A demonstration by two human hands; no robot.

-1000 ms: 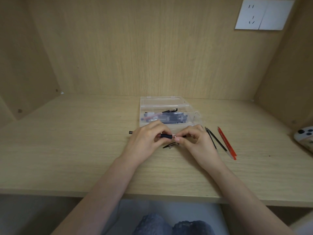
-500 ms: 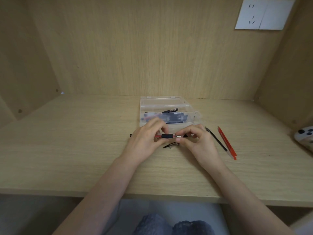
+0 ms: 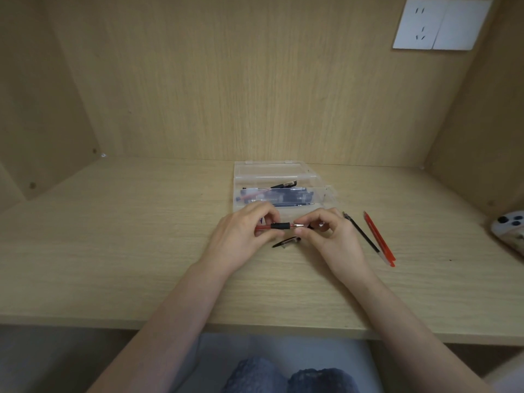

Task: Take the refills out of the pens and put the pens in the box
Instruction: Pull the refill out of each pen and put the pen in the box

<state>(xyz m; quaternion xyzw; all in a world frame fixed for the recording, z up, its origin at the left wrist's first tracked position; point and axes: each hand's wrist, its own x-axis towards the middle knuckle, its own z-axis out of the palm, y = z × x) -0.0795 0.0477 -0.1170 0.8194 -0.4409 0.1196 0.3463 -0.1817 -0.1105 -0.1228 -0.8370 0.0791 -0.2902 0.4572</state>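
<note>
A red pen [image 3: 279,226] with a black grip is held level just above the desk, in front of the clear plastic box [image 3: 283,173]. My left hand [image 3: 243,239] grips its barrel. My right hand [image 3: 331,239] pinches the metal tip end [image 3: 298,225] between thumb and forefinger. The open box holds several pens and a black cap. A black pen cap [image 3: 286,241] lies on the desk under my hands. To the right lie a black refill [image 3: 361,232] and a red refill [image 3: 380,239], side by side.
The wooden desk [image 3: 113,251] sits in a wooden alcove with walls left, right and behind. A white object with dark buttons [image 3: 510,228] rests at the right edge. A white wall socket [image 3: 442,24] is at the upper right.
More of the red barrel now shows left of the black grip, and the metal tip sits a little further from the left fingers. Both hands stay in place.
</note>
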